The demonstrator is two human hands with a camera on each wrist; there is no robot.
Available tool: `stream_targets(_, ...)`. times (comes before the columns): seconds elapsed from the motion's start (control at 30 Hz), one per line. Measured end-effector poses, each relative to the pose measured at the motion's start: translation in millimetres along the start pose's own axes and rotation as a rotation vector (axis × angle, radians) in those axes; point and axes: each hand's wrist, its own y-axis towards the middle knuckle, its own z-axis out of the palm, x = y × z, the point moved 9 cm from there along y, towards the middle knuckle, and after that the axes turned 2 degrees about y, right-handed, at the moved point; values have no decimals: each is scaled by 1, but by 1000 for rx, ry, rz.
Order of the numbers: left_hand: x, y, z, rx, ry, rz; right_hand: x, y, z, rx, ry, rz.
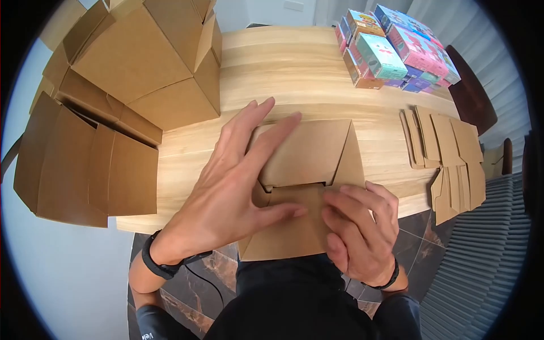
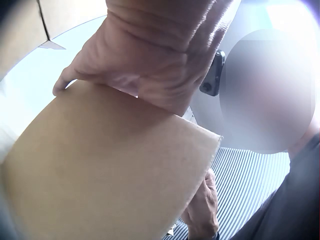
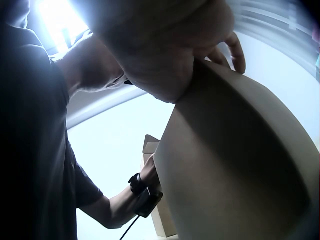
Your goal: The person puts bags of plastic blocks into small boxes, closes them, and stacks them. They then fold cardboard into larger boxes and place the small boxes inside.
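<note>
Nearest me, at the bench (image 1: 187, 141) edge, I see a cardboard box (image 1: 309, 153) half folded, its lower flap hanging toward my lap. My right hand (image 1: 357, 226) curls its fingers onto that flap at the near right corner, thumb side hidden, so it seems pressed on rather than clamped. My left hand (image 1: 232, 181) lies spread flat, fingers apart, across the box's top and left side. To the right lie flat box blanks (image 1: 447, 158). Left, finished boxes (image 1: 130, 73) pile up. Farthest, colourful small cartons (image 1: 396, 48) are stacked.
</note>
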Motion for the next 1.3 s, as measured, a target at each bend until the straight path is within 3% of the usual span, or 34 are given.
stream_targets(0.13, 2, -1, 2, -7, 9, -50, -7, -10, 6, -81, 80, 85)
stream_targets(0.2, 3, -6, -9, -177, -55, -29, -12, -15, 8, -105, 90, 125)
stream_targets(0.23, 1, -12, -9, -183, -54, -33, -24, -21, -2, -257, 174, 202)
stream_targets(0.3, 13, -35, -20, -347, -366, -157, -49, -29, -14, -331, 376, 427)
stream_targets(0.33, 18, -46, -23, -404, -470, -195, -55, -30, -24, -333, 378, 427)
stream_targets(0.4, 51, -66, 10, -228, -1005, -563, -75, -45, 11, 92, 763, 716)
stream_targets(0.43, 40, -55, 16, -29, -809, -377, -77, -46, 7, 84, 758, 707)
stream_targets(0.47, 35, -54, 14, -42, -804, -364, -76, -46, 7, 110, 818, 704)
stream_targets(0.53, -8, -44, -11, -138, -567, 23, -70, -42, 5, 155, 934, 672)
stream_targets(0.6, -30, -43, -42, -319, -405, 291, -73, -32, -22, -172, 1091, 622)
stream_targets(0.67, -36, -50, -52, -485, -368, 561, -86, -42, -34, -667, 1169, 504)
stream_targets(0.7, -34, -55, -51, -540, -357, 707, -93, -48, -28, -671, 1178, 497)
stream_targets(0.77, -11, -68, -34, -500, -665, 636, -103, -54, -19, -618, 1137, 443)
stream_targets(0.83, 13, -84, -8, -496, -969, 394, -119, -83, 21, -760, 1347, 552)
stream_targets(0.87, 25, -93, 8, -538, -1105, 265, -120, -102, 33, -718, 1275, 720)
stream_targets(0.9, 47, -110, 33, -534, -1108, 253, -120, -121, 46, -664, 1211, 880)
stream_targets(0.93, 94, -126, 70, -525, -874, 50, -123, -134, 53, -394, 1106, 855)
stream_targets(0.97, 105, -133, 78, -522, -753, -57, -112, -111, 48, -337, 1209, 712)
stream_targets(1.0, 115, -140, 87, -507, -634, -162, -103, -98, 43, -374, 1240, 703)
stream_targets(1.07, 67, -133, 52, -581, -496, -138, -121, -121, 62, -169, 1041, 879)
stream_targets(1.1, 70, -138, 64, -469, -594, -152, -129, -130, 68, -88, 977, 924)
stream_targets(1.17, 73, -149, 89, -245, -768, -210, -115, -120, 97, 347, 869, 810)
stream_targets(1.2, 70, -153, 92, -231, -741, -282, -110, -114, 102, 357, 882, 799)
stream_targets(1.23, 66, -158, 86, -358, -669, -160, -101, -104, 104, 318, 1020, 760)
stream_targets(1.27, 64, -156, 85, -363, -663, -165, -87, -82, 99, 273, 1155, 720)
stream_targets(1.3, 70, -161, 65, -587, -596, -243, -71, -45, 72, 239, 838, 381)
